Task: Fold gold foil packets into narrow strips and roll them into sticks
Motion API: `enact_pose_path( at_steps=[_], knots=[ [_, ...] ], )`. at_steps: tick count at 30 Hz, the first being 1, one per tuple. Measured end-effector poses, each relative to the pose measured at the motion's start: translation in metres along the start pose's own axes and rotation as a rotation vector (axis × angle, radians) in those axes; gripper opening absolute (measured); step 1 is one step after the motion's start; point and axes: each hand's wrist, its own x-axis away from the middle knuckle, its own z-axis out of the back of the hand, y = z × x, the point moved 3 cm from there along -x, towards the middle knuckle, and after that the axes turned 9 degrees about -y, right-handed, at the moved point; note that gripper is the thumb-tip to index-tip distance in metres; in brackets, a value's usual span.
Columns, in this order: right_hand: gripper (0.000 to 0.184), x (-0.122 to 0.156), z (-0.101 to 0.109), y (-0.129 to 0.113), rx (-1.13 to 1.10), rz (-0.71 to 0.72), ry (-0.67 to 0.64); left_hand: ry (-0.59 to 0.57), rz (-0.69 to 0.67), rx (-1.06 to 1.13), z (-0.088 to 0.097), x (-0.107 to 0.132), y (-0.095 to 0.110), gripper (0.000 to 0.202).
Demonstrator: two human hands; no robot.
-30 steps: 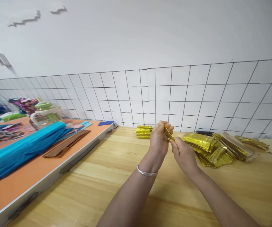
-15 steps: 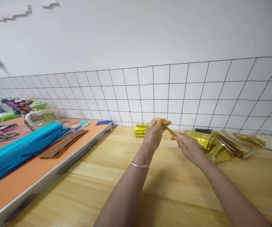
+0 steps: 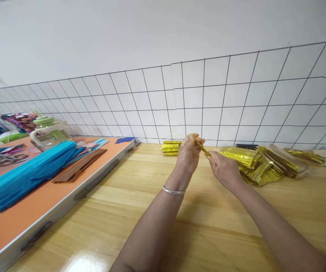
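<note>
One left hand point(image 3: 187, 154) and one right hand point(image 3: 225, 170) are sharing one gold strip point(image 3: 202, 147), plus one bangle point(image 3: 173, 192) is showing. One jug point(image 3: 45, 133) and one blue scrap point(image 3: 125, 140) are hanging around; gold rolls point(image 3: 171, 149) are bunching too tight to count.

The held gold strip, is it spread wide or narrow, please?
Narrow: the gold strip shows as a thin band between left hand and right hand.

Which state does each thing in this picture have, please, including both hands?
Left hand: closed on the gold strip's upper end
Right hand: pinching its lower end
Gold strip: narrow, slanting between the hands
Gold rolls: stacked together
Gold foil pile: loose, overlapping
Blue bundle: gathered lengthwise, lying down
Brown strip: folded, lying flat
Scissors: lying down; blades unclear
Green lid: on
</note>
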Motion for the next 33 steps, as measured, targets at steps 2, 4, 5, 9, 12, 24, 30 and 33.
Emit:
enact_pose_path(
  at_steps=[2,4,5,9,12,24,30,33],
  knots=[
    [0.032,-0.001,0.001,0.001,-0.031,-0.016,-0.031,-0.010,-0.023,-0.024,-0.001,0.003,-0.004,0.014],
    [0.033,-0.003,0.003,0.001,-0.054,-0.035,-0.053,-0.018,-0.009,-0.068,-0.003,0.007,-0.013,0.015],
    [0.033,-0.003,0.004,0.001,-0.061,-0.050,-0.058,-0.029,0.010,-0.089,-0.005,0.009,-0.018,0.015],
    [0.031,-0.005,0.007,0.005,-0.111,-0.120,-0.045,-0.054,0.056,-0.122,-0.008,0.014,-0.038,0.016],
    [0.029,-0.005,0.007,0.007,-0.162,-0.122,-0.049,0.016,0.062,-0.124,-0.008,0.015,-0.042,0.016],
    [0.029,-0.003,-0.010,-0.011,-0.531,-0.079,-0.186,0.338,0.108,-0.143,0.010,0.011,-0.020,0.014],
    [0.028,-0.001,-0.024,-0.010,-0.376,-0.115,-0.157,0.431,0.083,-0.116,0.023,0.007,-0.019,0.012],
    [0.030,0.000,-0.025,-0.012,-0.408,-0.112,-0.165,0.433,0.076,-0.117,0.022,0.008,-0.018,0.012]
  ],
)
